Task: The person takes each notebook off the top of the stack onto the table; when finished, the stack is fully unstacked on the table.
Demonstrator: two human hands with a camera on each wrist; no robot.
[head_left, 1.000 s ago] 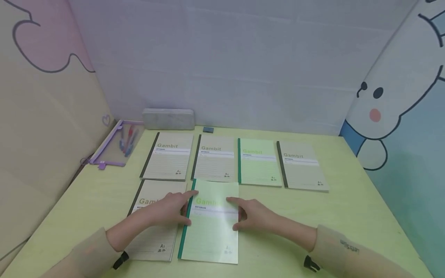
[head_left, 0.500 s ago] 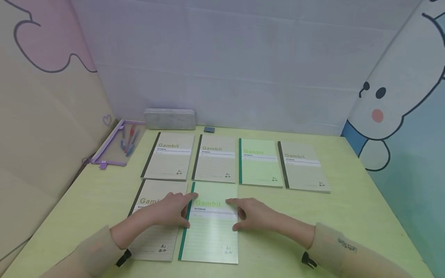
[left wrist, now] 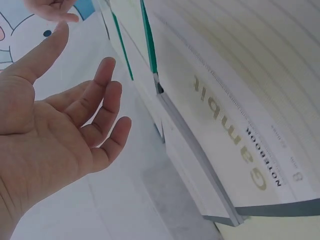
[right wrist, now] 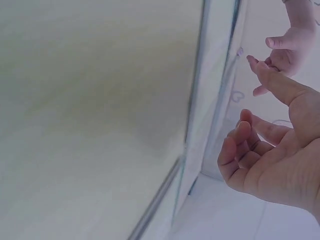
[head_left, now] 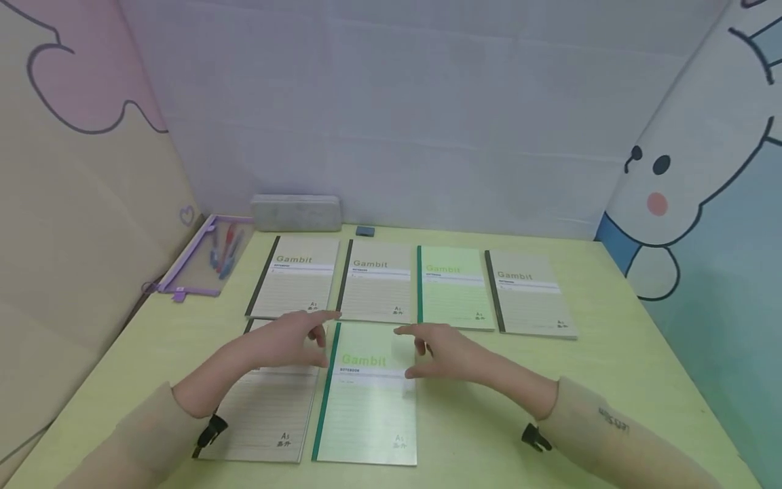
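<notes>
In the head view, a green notebook (head_left: 366, 421) with a dark green spine lies flat at the front of the table. My left hand (head_left: 287, 343) hovers at its upper left, over the top of a beige, black-spined notebook (head_left: 263, 418) beside it. At the green notebook's upper right is my right hand (head_left: 449, 353), its index finger and thumb overlapping the cover's edge. Nothing is between the fingers of either hand. The left wrist view shows the left palm (left wrist: 55, 130) with loosely bent fingers; in the right wrist view the right hand's fingers (right wrist: 240, 135) are loosely curled.
Behind lies a row of notebooks: beige ones (head_left: 299, 285) (head_left: 375, 292) (head_left: 531, 302) and a green one (head_left: 455, 295). A grey pencil case (head_left: 296, 213), a small blue block (head_left: 364, 231) and a purple-edged clear pouch (head_left: 201, 261) with pens sit along the back.
Both hands have come off the front green notebook and moved slightly away from me. That notebook shifted a little toward me earlier and now lies still.
</notes>
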